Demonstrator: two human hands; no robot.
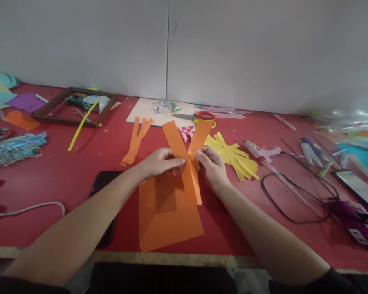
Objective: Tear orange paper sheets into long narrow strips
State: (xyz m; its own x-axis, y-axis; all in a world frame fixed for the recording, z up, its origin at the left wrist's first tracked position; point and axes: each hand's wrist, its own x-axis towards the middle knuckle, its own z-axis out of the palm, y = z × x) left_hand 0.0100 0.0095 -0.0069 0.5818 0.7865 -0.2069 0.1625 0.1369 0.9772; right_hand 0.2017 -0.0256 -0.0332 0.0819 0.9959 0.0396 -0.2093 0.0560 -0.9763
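Both of my hands meet above the middle of the red table point(64, 179). My left hand point(159, 162) pinches a wide orange paper strip point(179, 153) that slants up to the left. My right hand point(213, 166) pinches a second orange strip point(200, 136) that slants up to the right, so the two strips cross in an X between my fingers. Under my hands an orange paper sheet point(167, 216) lies flat near the table's front edge.
Cut orange strips point(136, 141) lie left of my hands, yellow strips point(233, 157) right. Red-handled scissors point(199, 116) rest on a cream board point(144, 110). A glue gun point(260, 151) with black cord point(294, 200), a dark phone point(106, 183), a wooden frame point(49, 110) and blue shreds point(15, 147) surround them.
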